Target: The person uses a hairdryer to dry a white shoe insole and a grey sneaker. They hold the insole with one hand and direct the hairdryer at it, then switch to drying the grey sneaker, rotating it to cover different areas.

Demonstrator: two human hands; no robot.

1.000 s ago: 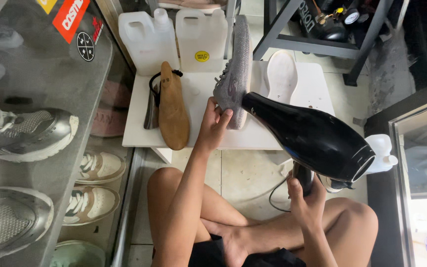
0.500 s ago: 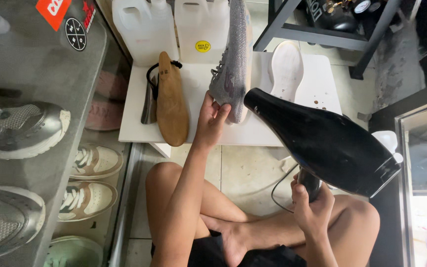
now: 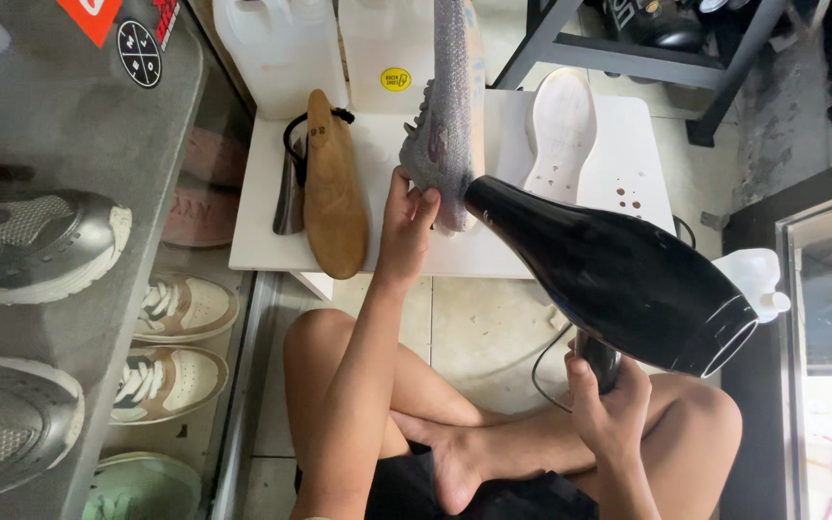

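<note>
Presently, left hand [image 3: 404,229] pinches the heel end of a grey knit sneaker [image 3: 447,116], thumb and fingers pressed on the fabric; shoe stands on the white worktop [image 3: 262,212], long axis running 12 to 6, sole edge facing 3 o'clock. Right hand [image 3: 609,409] is wrapped tight round the handle of a glossy black hair dryer [image 3: 609,274], whose barrel slants from 4 toward 10, narrow nozzle almost touching the sneaker's lower end, just beside the left fingers. Left hand is the nearer to the shoe.

Around: tan wooden shoe last [image 3: 331,188] at 9 o'clock of the sneaker, white foam insole [image 3: 560,130] at 3, translucent plastic jugs [image 3: 281,48] at 11. Nothing stands between nozzle and shoe.
</note>
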